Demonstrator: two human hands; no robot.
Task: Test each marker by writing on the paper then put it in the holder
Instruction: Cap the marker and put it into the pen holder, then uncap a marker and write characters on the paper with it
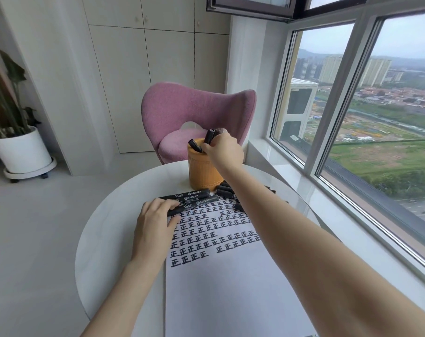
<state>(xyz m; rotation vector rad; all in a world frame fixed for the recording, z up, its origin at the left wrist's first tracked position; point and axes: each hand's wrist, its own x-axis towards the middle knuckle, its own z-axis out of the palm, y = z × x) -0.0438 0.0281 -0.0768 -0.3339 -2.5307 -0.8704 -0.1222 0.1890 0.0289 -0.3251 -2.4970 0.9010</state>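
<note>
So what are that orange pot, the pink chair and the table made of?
Pot: matte orange-tan with fine ribs around its wall, probably bamboo or woven fibre.
Chair: matte pink fabric with a nubbly surface, likely looped upholstery.
Table: white and glossy, and it mirrors the window light. It could be polished stone or lacquer; hard to tell.

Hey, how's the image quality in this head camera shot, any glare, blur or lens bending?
Head view: soft daylight from the window, no harsh shadows. Head view: the wide lens slants the window frame and stretches the near forearm. Head view: writing on the paper is sharp; the marker in the right hand looks slightly soft.
</note>
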